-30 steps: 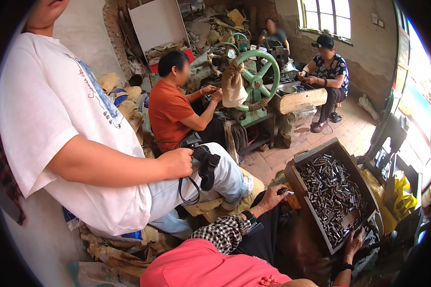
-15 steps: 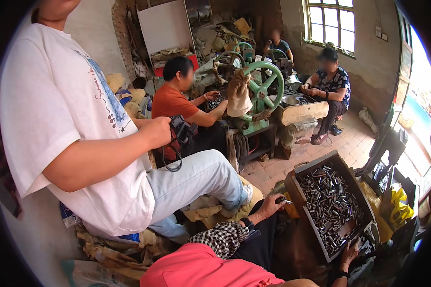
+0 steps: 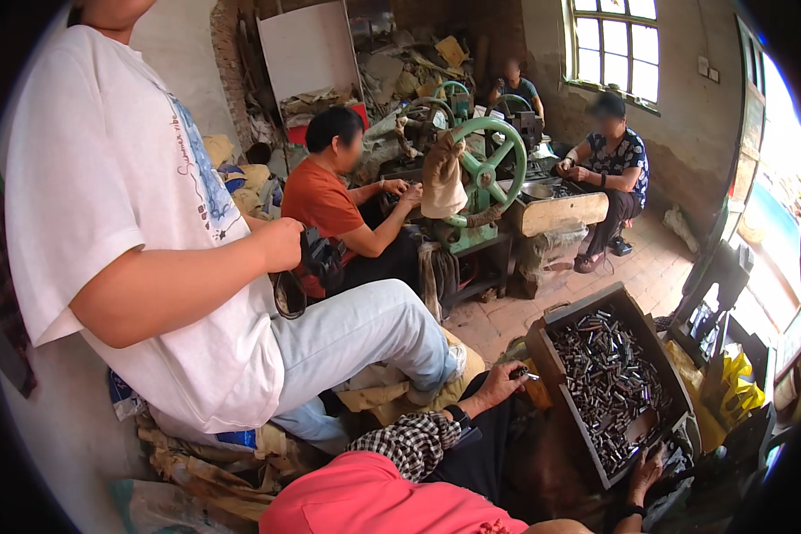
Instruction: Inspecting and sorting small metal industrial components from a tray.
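My left hand (image 3: 502, 384) is closed round a few small shiny metal cylinders (image 3: 530, 375) beside the left wall of a wooden box. That box (image 3: 556, 378) stands tilted in front of me on the right, filled with many loose dark and silvery metal cylinders (image 3: 610, 383). At its near right corner rests my right hand (image 3: 647, 473), fingers bent against the rim. What those fingers grip is hidden. The checked left sleeve (image 3: 409, 445) ends above a dark wristband.
A person in white (image 3: 142, 222) sits close on my left, holding a black device (image 3: 320, 258). Farther back, people in orange (image 3: 320, 200) and dark flowered clothes (image 3: 616, 151) sit by a green handwheel press (image 3: 489, 169). Yellow bags (image 3: 740, 383) lie right of the box.
The person in white has turned and shifted the black device slightly left. The person in orange has brought both hands together. My own hands have barely moved.
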`<state>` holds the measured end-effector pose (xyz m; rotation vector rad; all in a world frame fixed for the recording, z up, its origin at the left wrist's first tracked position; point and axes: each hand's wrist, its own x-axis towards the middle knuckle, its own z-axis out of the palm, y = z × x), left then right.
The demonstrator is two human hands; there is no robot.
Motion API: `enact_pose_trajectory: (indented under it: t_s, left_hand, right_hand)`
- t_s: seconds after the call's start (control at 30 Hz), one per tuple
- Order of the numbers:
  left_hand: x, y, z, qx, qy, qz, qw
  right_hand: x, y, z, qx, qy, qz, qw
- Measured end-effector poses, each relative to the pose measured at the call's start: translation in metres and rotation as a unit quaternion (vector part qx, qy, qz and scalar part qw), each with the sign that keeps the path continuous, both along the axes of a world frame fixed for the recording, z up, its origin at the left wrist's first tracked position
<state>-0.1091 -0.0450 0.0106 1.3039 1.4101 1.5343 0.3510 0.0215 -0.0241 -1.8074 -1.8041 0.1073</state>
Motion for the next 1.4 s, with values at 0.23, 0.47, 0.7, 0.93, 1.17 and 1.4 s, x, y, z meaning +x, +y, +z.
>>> enact_pose_trajectory:
  t_s: [0.23,0.47,0.7,0.93,1.17,1.4]
  left_hand:
    - [0.003,0.001,0.004,0.003,-0.023,-0.012,1.000]
    - [0.009,0.004,0.007,-0.013,-0.037,-0.025,0.999]
    - [0.011,0.006,0.006,-0.021,-0.006,-0.015,1.000]
    - [0.018,0.012,0.003,-0.017,-0.024,-0.037,0.999]
    - [0.023,0.016,0.003,-0.021,-0.022,-0.036,0.999]
    - [0.025,0.016,0.007,-0.019,-0.052,-0.054,0.997]
  right_hand:
    - [0.004,0.004,-0.007,0.015,-0.052,-0.002,0.999]
    - [0.007,0.006,-0.013,0.023,-0.027,-0.008,0.999]
    - [0.002,0.005,-0.007,0.015,-0.018,-0.005,1.000]
    - [-0.002,0.001,-0.001,0.005,-0.024,-0.026,0.999]
    - [-0.005,-0.001,0.004,0.030,-0.035,-0.025,0.999]
    - [-0.003,-0.001,0.000,0.031,-0.042,-0.013,0.999]
